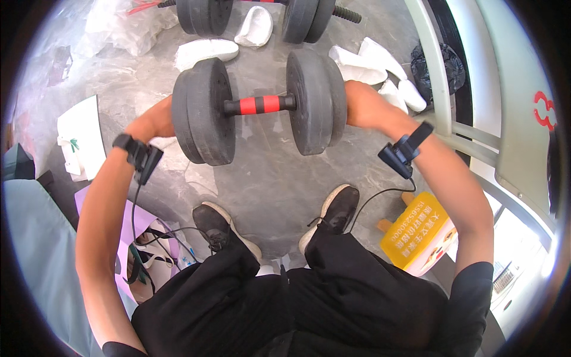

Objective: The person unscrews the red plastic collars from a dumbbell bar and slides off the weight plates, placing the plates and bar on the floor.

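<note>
The near dumbbell (260, 105) sits towards twelve o'clock between left hand (158, 121) at ten and right hand (364, 106) past one, finger closure hidden at both; even support from each side should keep it level.

Widest passage: bare floor (267, 193) mid-frame, between dumbbell (259, 105) and shoes (342, 206). Gap between dumbbell's inner plates also open, crossed by handle. Top of frame blocked by second dumbbell (203, 15) and white pieces (205, 52). Upper right: pale rail (438, 68) near right forearm. Lower right: yellow box (414, 233). Lower left: purple bag (140, 217). Thin cables (380, 191) hang from both wrists, snag risk.
</note>
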### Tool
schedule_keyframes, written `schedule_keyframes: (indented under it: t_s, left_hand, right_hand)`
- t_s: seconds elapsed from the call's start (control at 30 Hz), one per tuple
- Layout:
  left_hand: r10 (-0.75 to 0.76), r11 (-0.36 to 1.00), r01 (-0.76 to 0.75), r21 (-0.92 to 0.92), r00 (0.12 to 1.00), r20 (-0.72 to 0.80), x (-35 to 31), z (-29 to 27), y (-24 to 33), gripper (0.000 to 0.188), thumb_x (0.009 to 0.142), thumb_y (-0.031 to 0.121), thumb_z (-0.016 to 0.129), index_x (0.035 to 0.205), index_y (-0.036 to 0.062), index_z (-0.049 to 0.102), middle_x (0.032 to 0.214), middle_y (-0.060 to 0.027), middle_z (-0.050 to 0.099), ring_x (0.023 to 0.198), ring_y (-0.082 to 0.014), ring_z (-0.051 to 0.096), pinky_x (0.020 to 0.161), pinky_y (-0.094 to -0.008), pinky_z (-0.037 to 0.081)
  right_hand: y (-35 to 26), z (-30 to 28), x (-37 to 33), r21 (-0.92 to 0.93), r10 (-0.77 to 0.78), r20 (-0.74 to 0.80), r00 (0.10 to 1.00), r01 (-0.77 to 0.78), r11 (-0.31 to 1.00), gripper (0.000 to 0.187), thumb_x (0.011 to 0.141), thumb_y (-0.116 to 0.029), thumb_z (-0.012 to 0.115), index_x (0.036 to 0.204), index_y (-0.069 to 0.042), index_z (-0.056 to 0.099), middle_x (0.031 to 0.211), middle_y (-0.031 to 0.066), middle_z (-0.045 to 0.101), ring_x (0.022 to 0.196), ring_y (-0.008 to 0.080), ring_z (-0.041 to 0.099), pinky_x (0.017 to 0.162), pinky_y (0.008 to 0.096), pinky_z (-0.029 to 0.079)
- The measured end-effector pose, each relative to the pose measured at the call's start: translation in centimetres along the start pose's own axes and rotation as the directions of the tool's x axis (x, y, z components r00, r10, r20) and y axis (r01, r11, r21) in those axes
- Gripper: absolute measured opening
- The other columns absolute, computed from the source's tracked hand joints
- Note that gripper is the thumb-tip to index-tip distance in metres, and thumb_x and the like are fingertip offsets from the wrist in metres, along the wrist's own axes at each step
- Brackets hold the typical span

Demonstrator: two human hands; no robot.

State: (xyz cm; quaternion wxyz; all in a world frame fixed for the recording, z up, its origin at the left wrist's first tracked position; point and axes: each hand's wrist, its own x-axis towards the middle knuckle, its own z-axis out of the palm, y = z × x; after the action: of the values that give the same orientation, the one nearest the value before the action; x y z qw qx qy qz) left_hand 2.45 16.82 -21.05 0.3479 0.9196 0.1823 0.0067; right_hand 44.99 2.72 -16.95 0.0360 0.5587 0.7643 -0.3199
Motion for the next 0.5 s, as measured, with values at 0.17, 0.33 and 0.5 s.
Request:
schedule_keyframes:
  t_s: [0.17, 0.33, 0.5]
  left_hand:
    - [-0.195, 0.908, 0.266, 0.324, 0.952, -0.235, -0.7, 2.3, 6.3, 0.027, 0.069, 0.009, 0.07, 0.095, 0.0069, 0.062, 0.091, -0.012, 0.06, 0.09, -0.0294, 0.059, 0.077, -0.0392, 0.046]
    - [-0.189, 0.863, 0.243, 0.442, 0.969, -0.162, -0.8, 2.9, 5.8, 0.019, 0.073, 0.012, 0.066, 0.091, 0.0077, 0.062, 0.084, -0.0108, 0.059, 0.083, -0.0292, 0.059, 0.074, -0.0385, 0.046]
    - [-0.401, 0.887, 0.369, 0.277, 0.914, 0.066, -1.0, 2.2, 5.4, 0.018, 0.074, 0.014, 0.069, 0.089, 0.0058, 0.064, 0.082, -0.016, 0.065, 0.084, -0.0316, 0.065, 0.07, -0.043, 0.05]
  right_hand:
    - [2.4, -1.9, 2.0, 0.462, 0.039, 0.568, 0.822, -0.358, 0.811, 0.027, 0.078, -0.007, 0.075, 0.101, 0.005, 0.066, 0.09, 0.0124, 0.072, 0.088, 0.0252, 0.07, 0.075, 0.0357, 0.056]
    - [6.6, 0.4, 3.8, 0.407, 0.022, 0.814, 0.58, -0.597, 0.691, 0.027, 0.082, -0.005, 0.074, 0.106, 0.005, 0.068, 0.101, 0.0169, 0.071, 0.088, 0.0261, 0.069, 0.077, 0.0367, 0.057]
    - [2.2, -1.3, 2.2, 0.362, 0.038, 0.755, 0.654, -0.464, 0.808, 0.045, 0.075, -0.005, 0.073, 0.119, 0.004, 0.064, 0.114, 0.015, 0.07, 0.098, 0.0218, 0.061, 0.081, 0.0381, 0.05]
